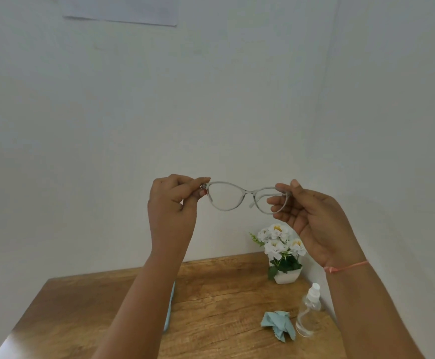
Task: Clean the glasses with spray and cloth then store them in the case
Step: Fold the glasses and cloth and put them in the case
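Glasses (246,196) (unbranded) between both hands

Plain white painted walls (211,99) meet in a corner on the right, lit softly and evenly, with a pale rectangular sheet of paper (120,11) fixed high up near the top edge. Below stands a brown wooden table with strong grain (224,294), pushed against the wall. At its far right corner sits a small white pot of white flowers with green leaves (285,255).
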